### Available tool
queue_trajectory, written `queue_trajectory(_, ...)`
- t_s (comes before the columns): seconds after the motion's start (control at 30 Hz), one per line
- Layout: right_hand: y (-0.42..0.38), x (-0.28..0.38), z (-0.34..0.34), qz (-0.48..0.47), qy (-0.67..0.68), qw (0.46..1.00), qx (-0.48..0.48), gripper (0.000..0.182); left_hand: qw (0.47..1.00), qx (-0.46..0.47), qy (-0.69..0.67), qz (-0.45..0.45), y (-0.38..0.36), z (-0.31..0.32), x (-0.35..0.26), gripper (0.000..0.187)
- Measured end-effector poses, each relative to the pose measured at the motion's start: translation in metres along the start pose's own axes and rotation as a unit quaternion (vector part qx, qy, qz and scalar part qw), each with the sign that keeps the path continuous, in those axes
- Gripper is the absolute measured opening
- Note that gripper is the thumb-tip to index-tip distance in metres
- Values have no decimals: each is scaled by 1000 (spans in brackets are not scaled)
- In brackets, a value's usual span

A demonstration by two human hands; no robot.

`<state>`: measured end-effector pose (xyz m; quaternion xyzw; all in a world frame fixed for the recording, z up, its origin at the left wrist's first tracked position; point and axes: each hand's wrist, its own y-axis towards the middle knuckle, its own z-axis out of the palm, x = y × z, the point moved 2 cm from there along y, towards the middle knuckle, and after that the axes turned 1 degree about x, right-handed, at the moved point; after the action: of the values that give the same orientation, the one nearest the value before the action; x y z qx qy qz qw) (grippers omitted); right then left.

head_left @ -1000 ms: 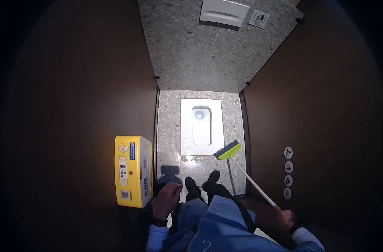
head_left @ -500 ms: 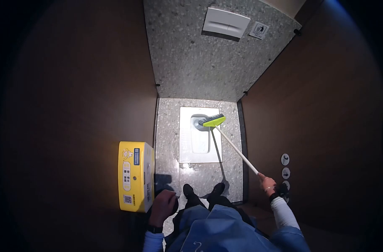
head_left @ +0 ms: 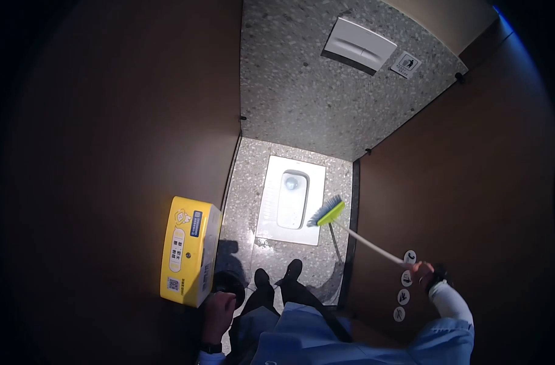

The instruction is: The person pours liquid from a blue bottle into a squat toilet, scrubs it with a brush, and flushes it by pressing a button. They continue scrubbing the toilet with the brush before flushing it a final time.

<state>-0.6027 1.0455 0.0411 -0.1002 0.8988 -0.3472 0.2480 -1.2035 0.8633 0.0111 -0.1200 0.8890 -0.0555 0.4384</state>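
My right hand (head_left: 421,274) is wrapped round the upper end of a white handle on a broom (head_left: 329,214). The broom's lime-green head has grey-blue bristles and overlaps the right edge of the squat toilet (head_left: 263,213) in this view. That white toilet is set into the floor, with a little water at its far end. Low on the left, my left hand (head_left: 219,310) is closed, fingers curled under; I cannot tell what, if anything, it holds. It is beside a dark round bin (head_left: 232,285) and below a yellow dispenser box (head_left: 185,252).
Brown partition walls stand close on the left (head_left: 137,121) and right (head_left: 460,182). A speckled stone wall (head_left: 301,79) at the far end carries a white panel (head_left: 359,45) and a small sign (head_left: 405,64). My black shoes (head_left: 293,269) stand on the speckled floor (head_left: 247,176).
The broom head has moved from over the toilet's far end to its near right edge. My right hand has moved right; my left hand has shifted left and down. The view has turned slightly.
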Motion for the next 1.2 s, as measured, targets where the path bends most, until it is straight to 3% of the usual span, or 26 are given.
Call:
queue_trajectory(0.07,50,-17,9,-22,3,995,-93,27,999,-17,-12,-35,-2,1,-2,10)
queue_trajectory(0.13,121,-31,49,57,-96,994,-9,26,999,-10,-13,-49,3,-2,-14,10)
queue_trajectory(0.2,106,12,-35,48,20,997,-64,26,1000,-10,-9,-6,8,-1,-21,9)
queue_trajectory(0.3,99,41,-85,8,69,989,-128,32,999,-31,27,31,19,-12,-42,9)
queue_trajectory(0.5,103,100,-62,12,83,983,-162,30,998,-54,22,9,15,-14,-45,10)
queue_trajectory(0.67,113,172,-24,-27,128,991,-35,35,999,-17,30,-12,15,0,-54,11)
queue_trajectory(0.77,94,135,18,-14,120,993,-10,35,999,-8,23,-23,16,4,-54,12)
queue_trajectory(0.87,57,91,10,31,47,998,-11,33,1000,-3,18,-4,17,10,-44,12)
queue_trajectory(0.93,32,74,0,22,22,999,-20,48,1000,-1,15,15,20,8,-39,11)
queue_trajectory(1.07,-32,48,6,51,36,996,-67,43,1000,-5,-3,12,24,5,-40,11)
queue_trajectory(1.2,-79,35,12,59,85,994,22,39,1000,-3,8,27,29,4,-41,10)
